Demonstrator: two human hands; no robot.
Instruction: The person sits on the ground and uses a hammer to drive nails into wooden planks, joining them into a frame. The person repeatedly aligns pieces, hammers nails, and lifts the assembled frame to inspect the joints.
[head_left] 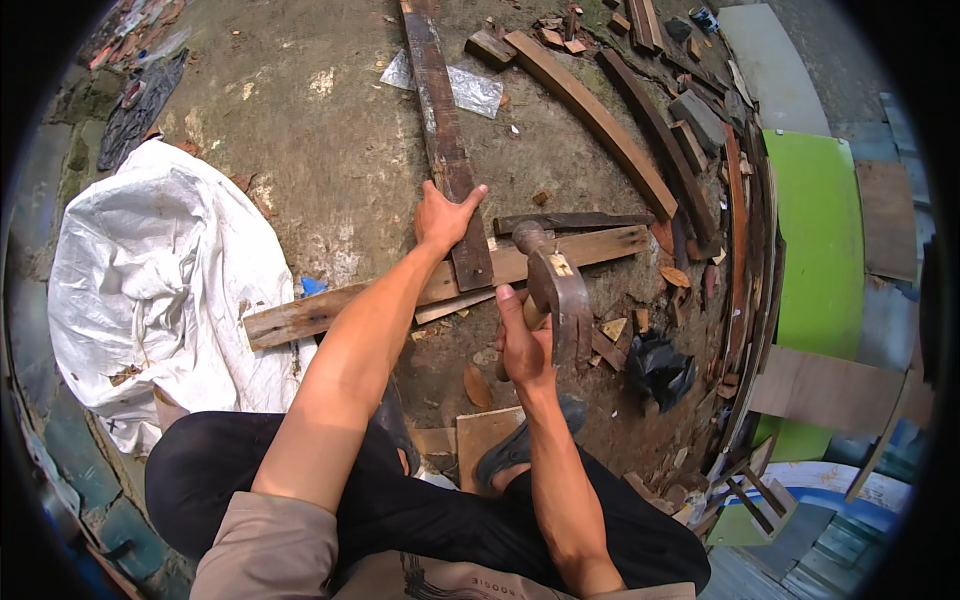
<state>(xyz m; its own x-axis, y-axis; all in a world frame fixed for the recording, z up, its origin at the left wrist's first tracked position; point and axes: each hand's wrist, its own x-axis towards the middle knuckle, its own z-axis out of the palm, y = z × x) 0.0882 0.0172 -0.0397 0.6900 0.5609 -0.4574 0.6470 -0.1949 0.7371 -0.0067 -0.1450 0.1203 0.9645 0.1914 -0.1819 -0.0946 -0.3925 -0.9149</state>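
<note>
My left hand (447,216) grips the edges of a long dark wooden plank (437,110), its thumb on the right side. The near end of that plank rests across a lighter wooden board (590,248) lying crosswise on the ground. In my right hand (525,345) is a claw hammer (558,290), held up by its wooden handle, the metal head raised near the plank's end and apart from it. The hammer hides part of the crosswise board. Just behind this board lies a thin dark wood strip (570,222).
A white sack (170,270) lies at the left. Several wooden beams (600,125) and scraps spread at the upper right, beside a green panel (815,240). A black plastic bag (660,372) sits right of the hammer. Clear plastic (475,92) lies under the plank.
</note>
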